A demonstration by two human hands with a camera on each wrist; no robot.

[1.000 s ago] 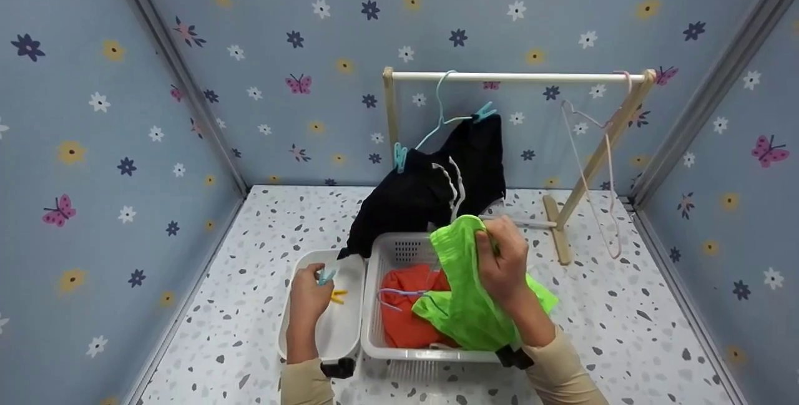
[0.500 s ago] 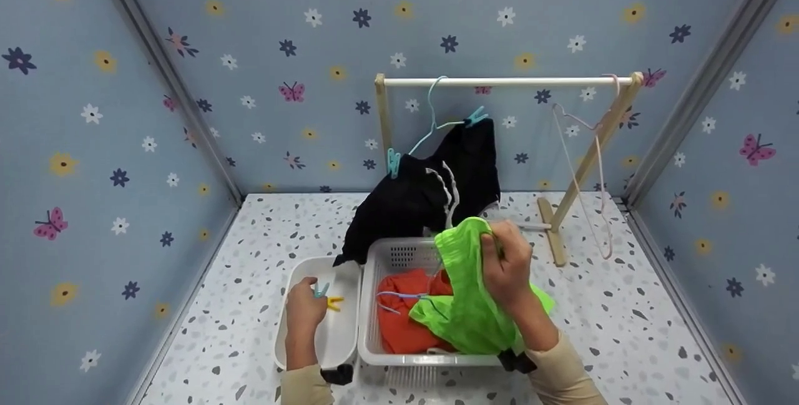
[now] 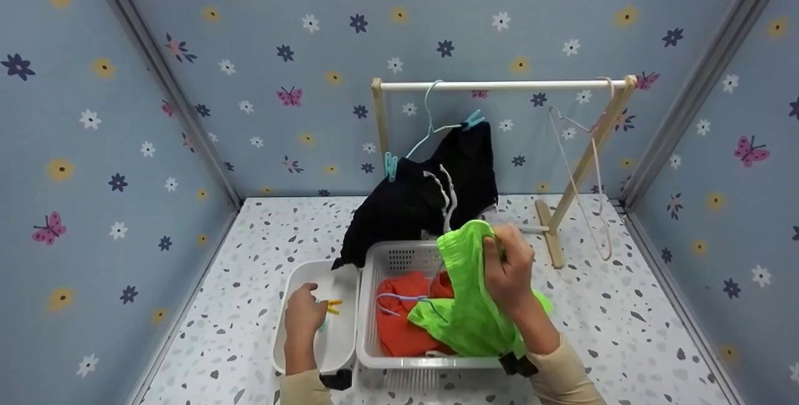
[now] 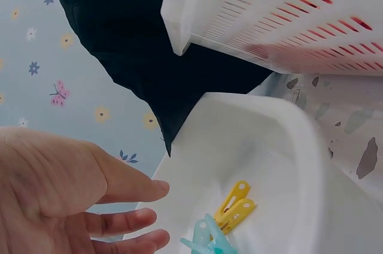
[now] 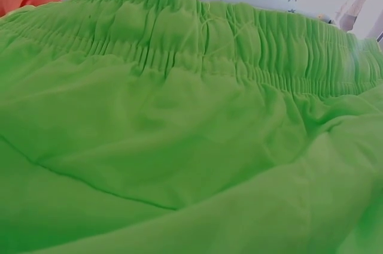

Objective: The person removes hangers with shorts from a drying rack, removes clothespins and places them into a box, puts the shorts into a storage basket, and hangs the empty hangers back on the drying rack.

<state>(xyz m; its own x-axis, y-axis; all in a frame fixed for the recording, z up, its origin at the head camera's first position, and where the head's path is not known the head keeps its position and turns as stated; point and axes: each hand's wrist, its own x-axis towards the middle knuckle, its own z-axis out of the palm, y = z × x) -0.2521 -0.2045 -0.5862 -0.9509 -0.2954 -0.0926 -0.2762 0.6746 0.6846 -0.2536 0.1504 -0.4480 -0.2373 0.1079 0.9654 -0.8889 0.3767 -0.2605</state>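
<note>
My right hand grips the elastic waistband of bright green shorts, which hang partly into the white basket. In the right wrist view the gathered waistband fills the upper part and the fingers are out of sight. My left hand is over the white tub, holding nothing. The left wrist view has its thumb and fingers apart. Beneath them, a yellow clothespin and a light blue clothespin lie together in the tub.
The basket also holds an orange garment and a bluish hanger. Behind it, black pants hang by two blue clothespins from a blue hanger on the rack's rod. A pink hanger hangs at the right end.
My left hand has let go of the light blue clothespin, which now lies in the tub beside the yellow one. The right hand keeps its grip on the green shorts. The head view tilts up slightly.
</note>
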